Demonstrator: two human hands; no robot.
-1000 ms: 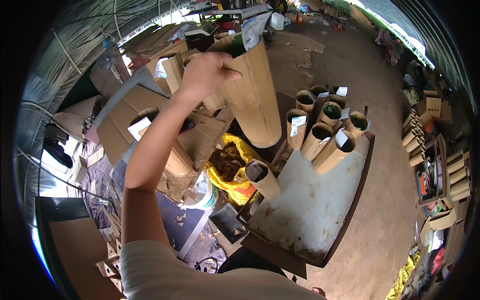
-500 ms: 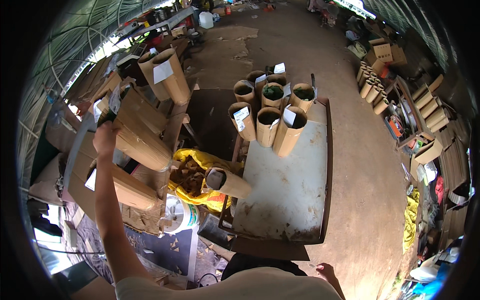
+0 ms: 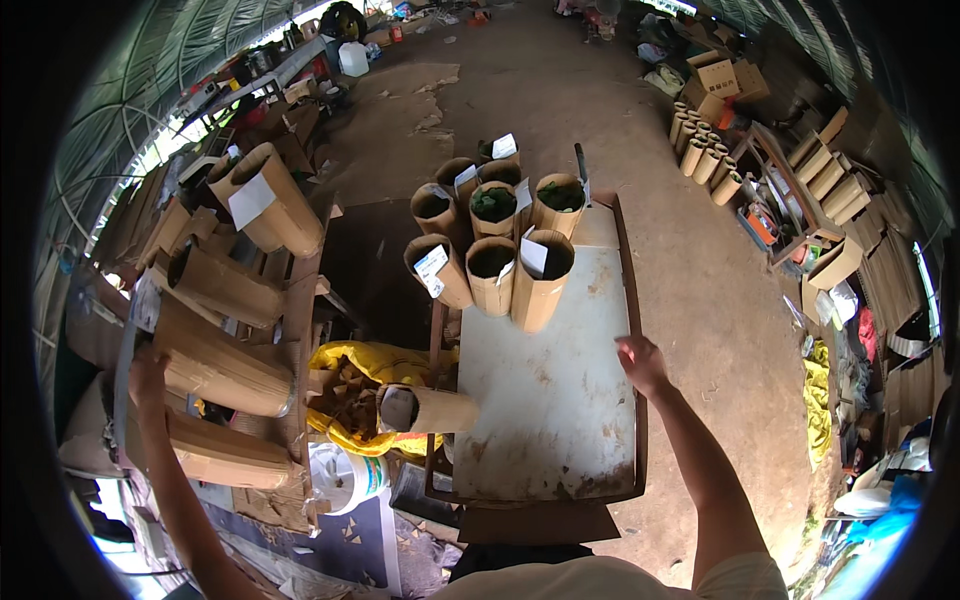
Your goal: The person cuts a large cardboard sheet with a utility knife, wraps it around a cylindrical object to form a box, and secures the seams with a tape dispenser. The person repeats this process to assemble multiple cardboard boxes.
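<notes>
My left hand (image 3: 146, 368) reaches far to the left and grips the end of a long cardboard tube (image 3: 222, 366) lying in a stack of similar tubes. My right hand (image 3: 640, 362) rests with its fingers apart on the right rim of a worn white tray table (image 3: 545, 400). Several upright cardboard tubes with green filling (image 3: 495, 262) stand at the table's far end, some with white paper tags. One short tube (image 3: 425, 409) lies on its side at the table's left edge.
A yellow bag of brown scraps (image 3: 355, 400) sits left of the table, a white bucket (image 3: 345, 478) below it. More tubes (image 3: 268, 205) lean on a shelf at left. Further tubes (image 3: 705, 152) and boxes (image 3: 838, 260) line the right side of the dirt floor.
My left hand has lowered a big tube from overhead down to the stack at left. My right hand has come into view and settled on the table's right rim.
</notes>
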